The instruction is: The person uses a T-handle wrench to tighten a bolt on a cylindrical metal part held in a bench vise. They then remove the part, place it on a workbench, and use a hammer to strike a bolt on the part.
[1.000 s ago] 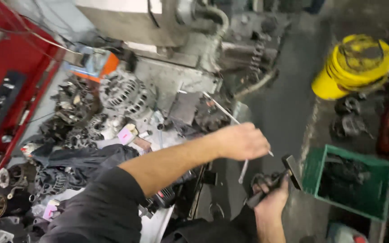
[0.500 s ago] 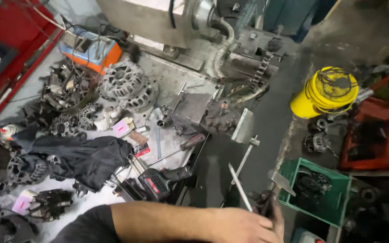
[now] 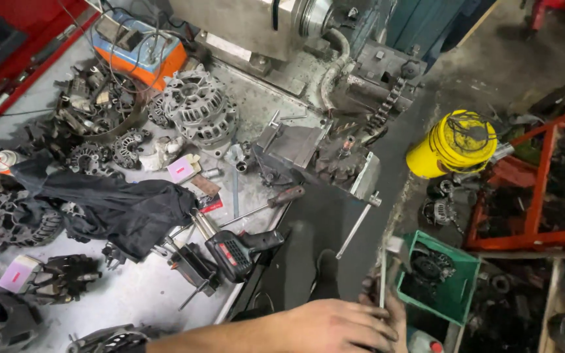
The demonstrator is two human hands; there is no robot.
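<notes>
My left hand (image 3: 335,325) reaches in from the bottom left on a bare forearm, its fingers stretched right at the frame's lower edge. A thin metal rod (image 3: 382,274) stands up from between its fingertips and my right hand (image 3: 397,315), which is mostly hidden behind the left. A small dark part (image 3: 366,287) sits against the hands; which hand grips it is unclear. Both hands hover over the dark gap between the bench edge and a green crate (image 3: 467,295).
The metal workbench (image 3: 132,297) carries an alternator (image 3: 197,108), several dark housings, a black cloth (image 3: 119,209), a red-black power tool (image 3: 233,252) and a screwdriver (image 3: 276,199). A grey machine (image 3: 263,26) stands behind. A yellow bucket (image 3: 456,144) and orange frame (image 3: 537,189) are on the right.
The view has swung up and left across the bench. My hands have dropped to the bottom edge, and the rod now stands nearly upright beside the green crate.
</notes>
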